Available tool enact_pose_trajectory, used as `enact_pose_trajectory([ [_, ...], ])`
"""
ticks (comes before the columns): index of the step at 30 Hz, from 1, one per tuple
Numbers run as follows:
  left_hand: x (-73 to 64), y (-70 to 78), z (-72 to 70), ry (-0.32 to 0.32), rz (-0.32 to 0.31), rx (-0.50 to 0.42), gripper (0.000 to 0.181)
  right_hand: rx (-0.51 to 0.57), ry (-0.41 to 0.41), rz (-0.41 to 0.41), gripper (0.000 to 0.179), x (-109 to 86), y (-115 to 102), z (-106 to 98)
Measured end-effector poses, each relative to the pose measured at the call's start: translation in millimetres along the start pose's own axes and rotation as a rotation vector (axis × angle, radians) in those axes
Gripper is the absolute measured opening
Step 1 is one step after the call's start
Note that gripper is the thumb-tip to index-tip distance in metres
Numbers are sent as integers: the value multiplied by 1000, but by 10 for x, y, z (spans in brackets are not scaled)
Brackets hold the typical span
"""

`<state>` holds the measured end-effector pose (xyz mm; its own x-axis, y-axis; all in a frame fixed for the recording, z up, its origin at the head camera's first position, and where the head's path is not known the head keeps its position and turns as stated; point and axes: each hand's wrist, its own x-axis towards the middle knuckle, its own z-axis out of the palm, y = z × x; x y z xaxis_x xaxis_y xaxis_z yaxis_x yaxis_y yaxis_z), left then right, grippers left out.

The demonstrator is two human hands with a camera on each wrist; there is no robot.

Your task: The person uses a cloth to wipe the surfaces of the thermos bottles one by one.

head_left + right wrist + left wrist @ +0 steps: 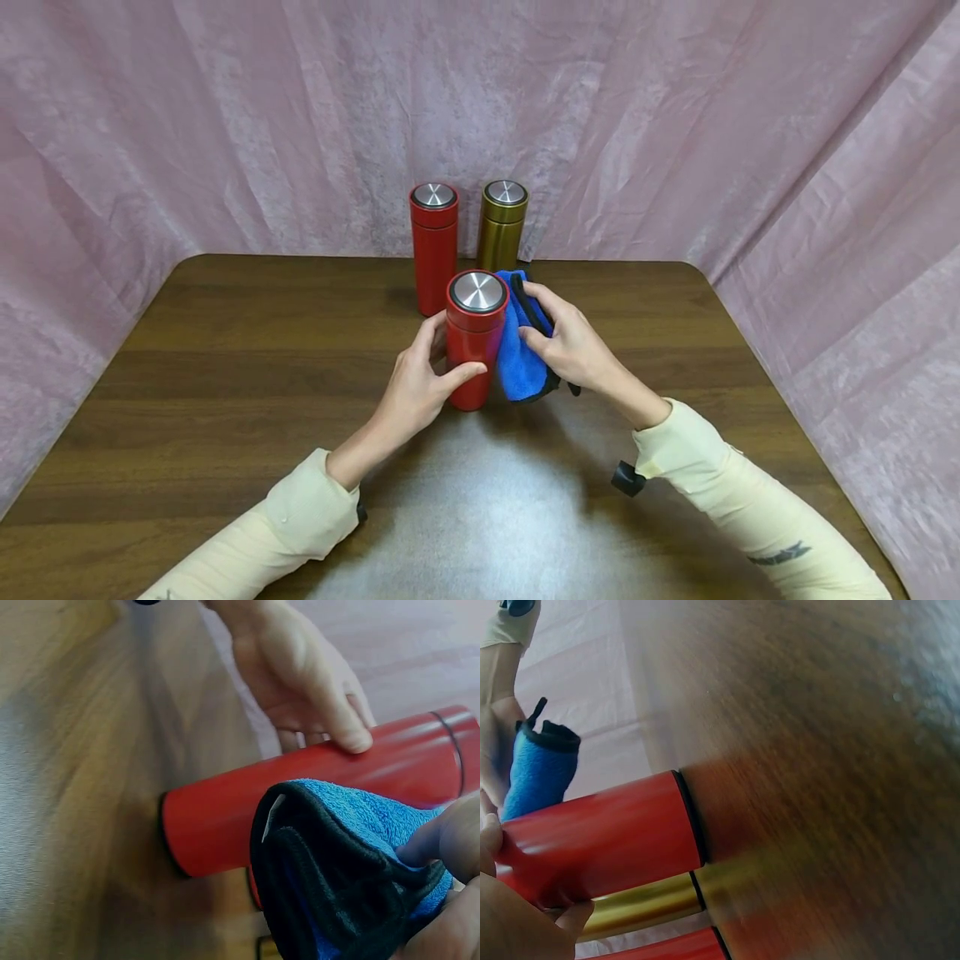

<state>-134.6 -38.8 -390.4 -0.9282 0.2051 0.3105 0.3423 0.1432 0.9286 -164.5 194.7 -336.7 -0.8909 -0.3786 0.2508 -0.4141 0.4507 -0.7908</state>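
Observation:
A red thermos flask (467, 342) with a silver lid stands upright near the middle of the wooden table. My left hand (416, 379) grips its left side, thumb across the front; the far fingers are partly hidden behind it. Against the flask's right side lies a folded blue cloth (519, 358) with black edging, which my right hand (573, 342) pinches between thumb and fingers. In the right wrist view, the cloth (352, 802) overlaps part of the red flask (217, 821). The left wrist view shows the flask's black base rim at the table surface.
Behind stand a second red flask (435, 258) and a gold flask (501, 237), the gold one partly covered by the front flask and cloth. The wooden table (247, 375) reaches back to a pink curtain (337, 125), which also hangs along the sides.

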Motion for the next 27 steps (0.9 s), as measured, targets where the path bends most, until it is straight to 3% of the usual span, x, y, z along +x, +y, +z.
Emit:
enact_pose_trajectory([
  [21,-3,-4,4,6,-13,40,79,-252,-178,92,52,-43,335,360],
  [27,-4,0,-2,1,-9,50,80,-338,-250,130,54,-31,345,423],
])
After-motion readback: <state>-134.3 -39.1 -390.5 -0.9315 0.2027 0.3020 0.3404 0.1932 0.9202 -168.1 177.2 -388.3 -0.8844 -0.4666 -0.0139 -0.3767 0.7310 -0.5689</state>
